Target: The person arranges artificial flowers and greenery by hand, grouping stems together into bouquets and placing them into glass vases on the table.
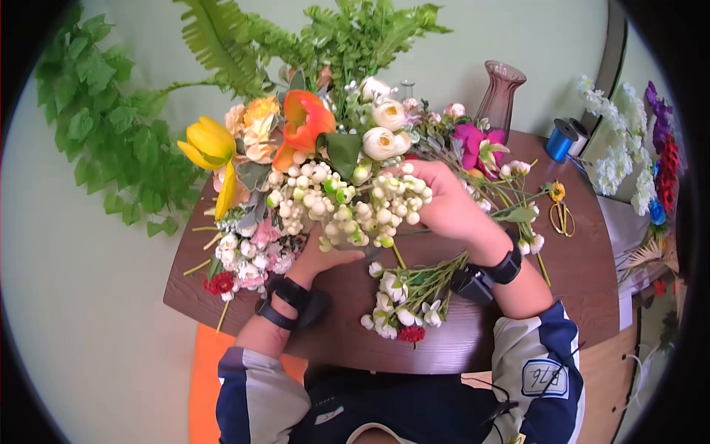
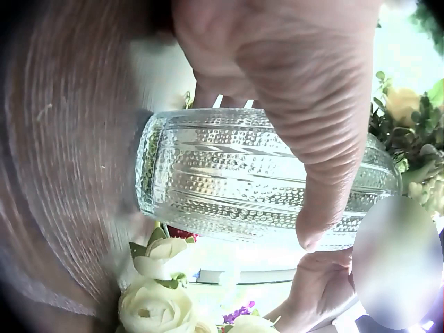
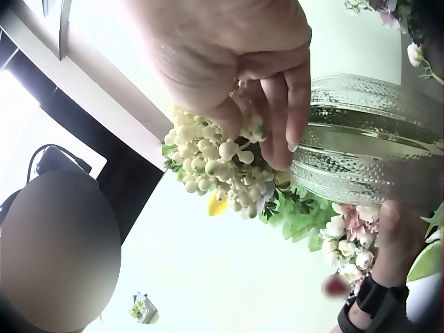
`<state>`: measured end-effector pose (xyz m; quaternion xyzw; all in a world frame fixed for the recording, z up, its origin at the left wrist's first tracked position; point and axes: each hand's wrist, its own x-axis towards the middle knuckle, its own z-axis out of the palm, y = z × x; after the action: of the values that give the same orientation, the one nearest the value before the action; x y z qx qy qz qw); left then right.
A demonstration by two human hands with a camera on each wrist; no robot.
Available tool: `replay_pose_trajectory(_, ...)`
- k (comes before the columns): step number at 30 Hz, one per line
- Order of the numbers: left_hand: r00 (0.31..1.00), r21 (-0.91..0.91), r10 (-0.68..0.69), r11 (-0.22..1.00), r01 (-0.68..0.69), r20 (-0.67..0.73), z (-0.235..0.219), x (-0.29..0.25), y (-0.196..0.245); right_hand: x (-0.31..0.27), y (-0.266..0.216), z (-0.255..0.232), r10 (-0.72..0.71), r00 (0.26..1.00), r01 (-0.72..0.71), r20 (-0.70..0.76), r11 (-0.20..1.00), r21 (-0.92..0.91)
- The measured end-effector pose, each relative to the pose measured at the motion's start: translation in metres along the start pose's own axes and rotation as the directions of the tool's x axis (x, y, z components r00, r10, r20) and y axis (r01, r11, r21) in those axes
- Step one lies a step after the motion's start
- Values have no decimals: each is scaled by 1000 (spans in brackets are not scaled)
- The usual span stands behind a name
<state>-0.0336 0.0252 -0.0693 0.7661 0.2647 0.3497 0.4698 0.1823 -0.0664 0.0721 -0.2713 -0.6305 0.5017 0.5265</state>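
Observation:
A clear ribbed glass vase [image 2: 229, 166] stands on the brown table, its textured side mostly hidden by flowers in the head view. My left hand [image 1: 325, 255] grips this vase, the thumb lying along its side. Above the vase's mouth, my right hand [image 1: 447, 203] pinches a sprig of cream-white berries [image 1: 399, 196]; the fingertips are right by the rim in the right wrist view. More white berries [image 1: 303, 181] cluster to the left. Around them are an orange tulip [image 1: 307, 122], a yellow tulip [image 1: 207, 144] and white roses [image 1: 384, 133].
White flowers with one red bloom [image 1: 399, 303] lie in front of the vase. Pink and white flowers [image 1: 251, 255] sit at left. Behind to the right are a purple glass vase [image 1: 500, 96], blue ribbon spool [image 1: 560, 140] and gold scissors [image 1: 562, 219]. Green ferns [image 1: 333, 44] rise behind.

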Motion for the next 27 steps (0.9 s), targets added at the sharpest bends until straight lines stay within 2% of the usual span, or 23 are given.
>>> replay_pose_trajectory(1,994,-49,-107,993,109,39,0,-1,5,0,-1,-3,11,999,-10,36,999,-47)
replay_pose_trajectory(2,1000,-44,-15,999,17,27,1,-1,6,1,2,-7,49,996,-47,73,998,-29)
replay_pose_trajectory(3,984,334,148,927,-173,100,-3,3,-16,1,3,-13,64,990,-58,126,997,-50)
replay_pose_trajectory(4,936,639,265,684,-352,231,-6,9,-53,1,4,-18,79,981,-68,177,995,-72)
replay_pose_trajectory(5,982,219,46,972,-87,183,-4,11,-93,1,2,-21,135,976,-116,171,986,-117)
replay_pose_trajectory(6,983,215,40,973,-79,182,-3,11,-87,0,2,-23,141,975,-123,173,986,-113)
replay_pose_trajectory(8,997,-27,74,997,-73,30,1,11,-43,0,2,-29,212,954,-139,212,940,-312)
replay_pose_trajectory(9,999,-36,33,999,-32,27,3,10,-14,1,4,-33,242,932,-106,268,892,-439)
replay_pose_trajectory(10,999,-35,32,999,-32,18,4,10,8,2,1,-33,243,930,-103,277,892,-440)
replay_pose_trajectory(12,995,-174,-98,980,96,-3,5,8,34,2,-5,-33,379,859,14,344,655,-756)
replay_pose_trajectory(13,994,-75,-105,991,107,26,2,11,34,2,4,-33,406,845,57,348,579,-813)
replay_pose_trajectory(14,994,-79,-106,991,107,19,3,10,35,-2,8,-35,409,841,60,353,578,-814)
replay_pose_trajectory(16,992,-379,-128,918,112,-16,7,8,34,-10,10,-32,708,687,-60,166,282,-957)
replay_pose_trajectory(17,990,-415,-142,900,131,5,5,9,33,-8,16,-27,787,601,-51,138,210,-976)
replay_pose_trajectory(18,990,-419,-144,898,132,5,6,7,35,-7,25,-20,790,597,-52,138,209,-976)
replay_pose_trajectory(20,978,-337,-205,923,185,-25,7,6,42,-5,35,-5,905,391,88,167,145,-986)
replay_pose_trajectory(21,978,-204,-202,961,187,-59,6,6,34,-9,32,1,884,453,70,119,98,-993)
replay_pose_trajectory(22,977,-206,-203,960,188,-57,5,5,34,-8,34,1,885,451,68,118,98,-993)
replay_pose_trajectory(24,978,-143,-203,970,194,-48,5,5,34,-6,42,-5,888,412,44,206,206,-978)
replay_pose_trajectory(25,989,-98,-137,987,131,-62,7,6,23,-13,54,-16,784,543,3,300,356,-934)
replay_pose_trajectory(26,989,-102,-135,987,128,-63,7,6,23,-16,55,-23,786,541,3,298,352,-936)
replay_pose_trajectory(27,994,-136,-106,986,100,-38,7,6,25,-16,54,-28,734,623,-48,272,382,-923)
